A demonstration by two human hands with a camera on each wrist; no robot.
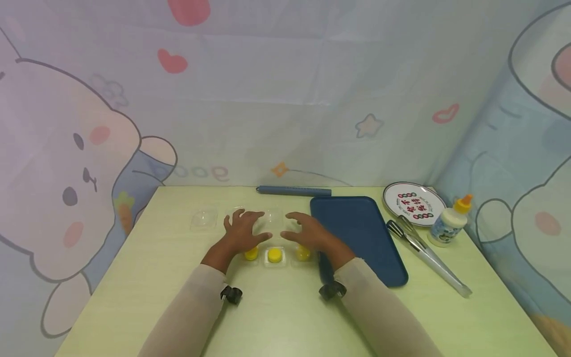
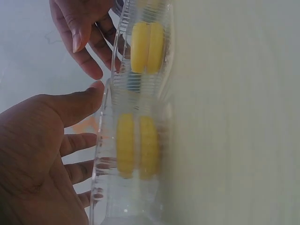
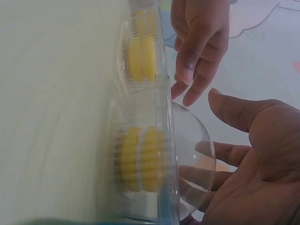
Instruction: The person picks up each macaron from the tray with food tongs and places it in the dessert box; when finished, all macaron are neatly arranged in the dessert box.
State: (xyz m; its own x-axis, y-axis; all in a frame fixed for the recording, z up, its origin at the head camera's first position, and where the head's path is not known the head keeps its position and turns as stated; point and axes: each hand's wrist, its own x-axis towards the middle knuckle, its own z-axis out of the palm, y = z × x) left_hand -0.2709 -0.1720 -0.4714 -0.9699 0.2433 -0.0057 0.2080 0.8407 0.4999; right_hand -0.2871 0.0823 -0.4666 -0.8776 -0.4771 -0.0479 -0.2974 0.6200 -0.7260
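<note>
I have three yellow cookies (image 1: 274, 255) in clear plastic boxes (image 1: 274, 265) on the worktop (image 1: 276, 317), in a side-to-side row beneath my hands. Each cookie lies flat, round face up; seen side-on, its long axis runs level with the worktop. My left hand (image 1: 242, 232) and right hand (image 1: 311, 232) face each other, fingers spread wide and gripping nothing. Whether my right fingers touch the clear dome (image 3: 199, 119) over the right box, I can't tell.
</note>
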